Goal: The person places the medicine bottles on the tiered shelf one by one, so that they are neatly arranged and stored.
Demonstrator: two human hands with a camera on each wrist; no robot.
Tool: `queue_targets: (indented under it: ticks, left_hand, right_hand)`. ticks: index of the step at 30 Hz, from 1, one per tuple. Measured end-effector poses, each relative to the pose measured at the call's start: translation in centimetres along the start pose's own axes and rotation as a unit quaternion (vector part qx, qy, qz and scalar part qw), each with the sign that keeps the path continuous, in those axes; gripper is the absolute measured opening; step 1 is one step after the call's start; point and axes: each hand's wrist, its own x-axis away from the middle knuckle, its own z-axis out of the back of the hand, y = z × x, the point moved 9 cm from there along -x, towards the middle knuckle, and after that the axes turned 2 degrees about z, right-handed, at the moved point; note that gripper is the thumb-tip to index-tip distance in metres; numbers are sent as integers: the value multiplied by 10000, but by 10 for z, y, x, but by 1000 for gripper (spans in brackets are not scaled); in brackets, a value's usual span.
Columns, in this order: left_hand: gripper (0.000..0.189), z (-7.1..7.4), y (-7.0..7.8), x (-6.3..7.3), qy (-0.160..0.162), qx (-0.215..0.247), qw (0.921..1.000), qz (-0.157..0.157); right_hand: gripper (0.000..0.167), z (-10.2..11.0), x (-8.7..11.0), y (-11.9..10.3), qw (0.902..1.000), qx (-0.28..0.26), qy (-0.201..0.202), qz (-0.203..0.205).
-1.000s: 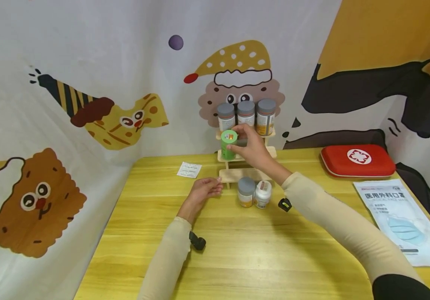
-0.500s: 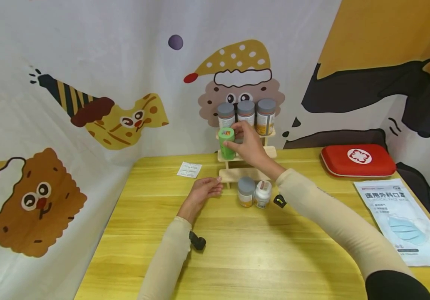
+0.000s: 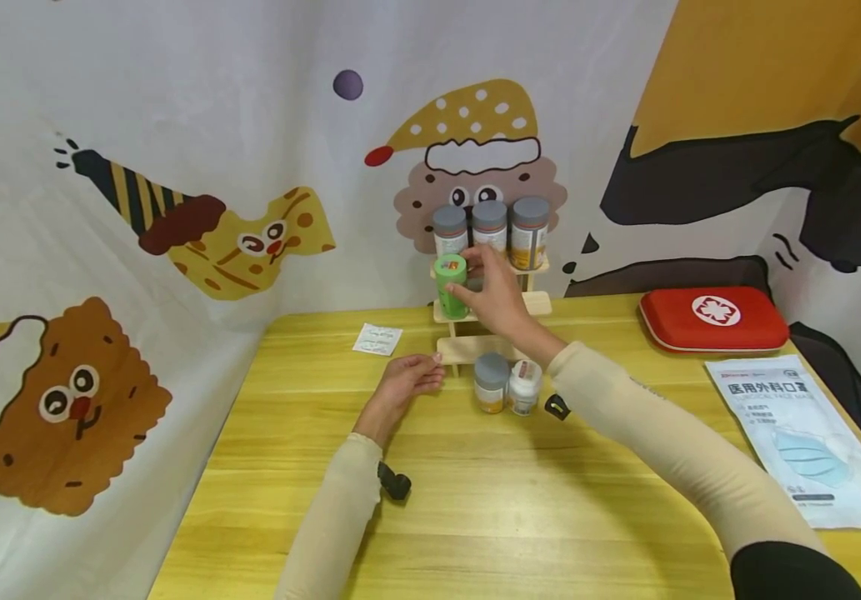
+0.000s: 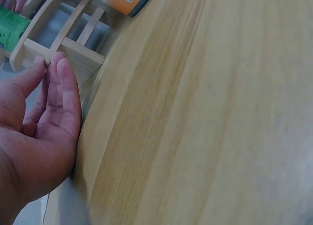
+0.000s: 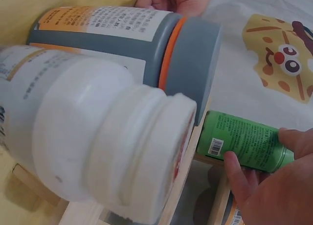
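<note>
A green cylindrical bottle (image 3: 451, 287) stands at the left end of the middle shelf of a small wooden tiered rack (image 3: 468, 348). My right hand (image 3: 496, 292) grips its upper part between thumb and fingers, also visible in the right wrist view, where the bottle (image 5: 239, 142) shows small print and a barcode. My left hand (image 3: 403, 382) pinches the left end of the rack's lowest shelf; the left wrist view shows thumb and fingertips meeting on the wooden edge (image 4: 78, 56). Several grey-capped bottles (image 3: 529, 235) line the top shelf, partly hidden by my right hand.
Before the rack stand a grey-capped bottle (image 3: 491, 383) and a white bottle (image 3: 525, 387). A small white packet (image 3: 377, 338) lies to the left. At right are a red first-aid case (image 3: 715, 320) and a face mask packet (image 3: 805, 450). A printed curtain hangs behind.
My right hand has shifted the green bottle slightly left, to the end of the middle shelf, and still holds it. The left hand keeps its place on the rack.
</note>
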Motion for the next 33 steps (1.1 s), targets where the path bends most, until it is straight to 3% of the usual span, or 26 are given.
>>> queue_targets:
  ticks: [13,23,33]
  left_hand:
    - [39,-3,-1,1,-77,-131,9999,-19]
    - [23,2,-2,-2,60,-41,10000,43]
    - [26,1,-2,-3,2,-78,10000,28]
  right_hand:
    - [60,5,20,-3,9997,162,-37,-168]
    - [64,19,36,-9,9997,213,-47,-76]
    - [66,41,59,-3,9999,-26,-31,107]
